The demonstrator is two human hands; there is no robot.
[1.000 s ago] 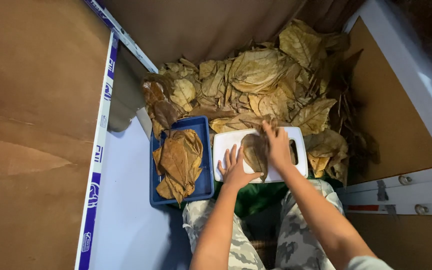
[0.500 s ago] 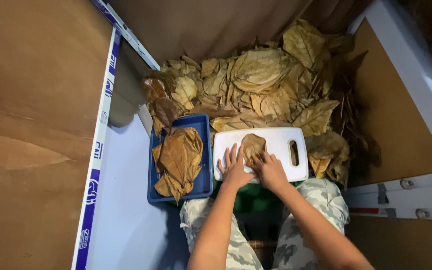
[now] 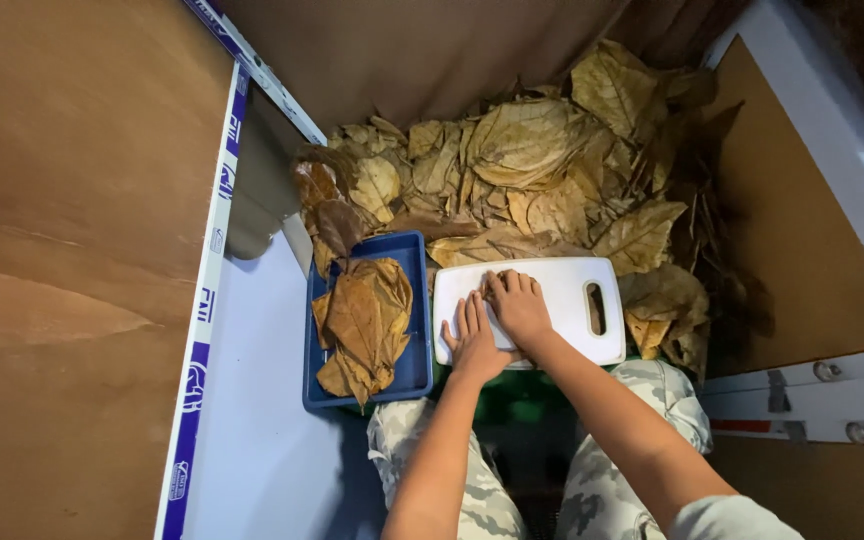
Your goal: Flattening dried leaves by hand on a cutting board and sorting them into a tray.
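Note:
A white cutting board (image 3: 559,283) with a slot handle lies across my lap. My left hand (image 3: 472,342) rests flat on its near left part, fingers stretched forward. Just right of it and slightly further forward, my right hand (image 3: 519,305) presses palm down on the board. Whatever lies beneath the palms is hidden. A blue tray (image 3: 418,300) sits against the board's left edge and holds a stack of flattened brown dry leaves (image 3: 362,322).
A big heap of dry brown leaves (image 3: 532,170) fills the corner behind the board and tray. A brown panel (image 3: 72,250) with a white and blue edge strip (image 3: 207,330) stands on the left. A white-framed panel (image 3: 812,400) stands on the right.
A brown leaf lay on the board under my right fingers. Both hands slid over it, and now they lie flat side by side, covering it.

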